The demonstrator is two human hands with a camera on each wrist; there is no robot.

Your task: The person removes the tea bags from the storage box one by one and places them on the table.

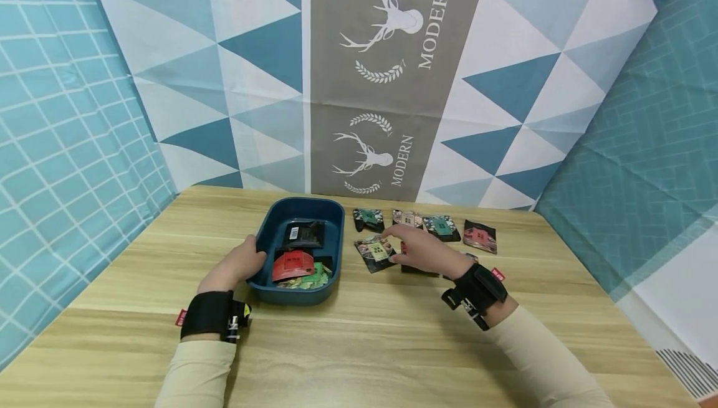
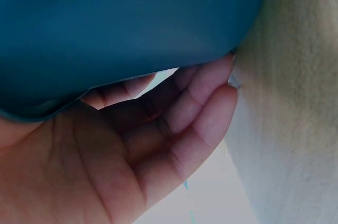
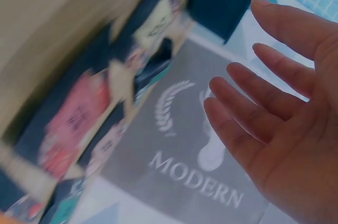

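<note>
A dark blue plastic bin (image 1: 294,296) stands on the table, and my left hand (image 1: 232,265) grips its left rim. In the left wrist view the fingers (image 2: 179,134) curl along the bin's outer wall; the thumb is mostly hidden. Inside the bin lie a black packet (image 1: 303,235), a red packet (image 1: 293,265) and a green one (image 1: 315,278). My right hand (image 1: 426,251) hovers over the small packets to the right, holding nothing, fingers extended and apart. Nearest its fingertips is a black packet with a pale yellow label (image 1: 377,252). A red-labelled packet (image 3: 76,121) lies partly under that hand.
Behind the right hand lie packets with a green label (image 1: 368,218), a pink label (image 1: 408,217) and another green label (image 1: 442,227). A red-labelled packet (image 1: 480,237) is farthest right. Patterned cloth (image 1: 370,84) hangs behind the wooden table (image 1: 348,358).
</note>
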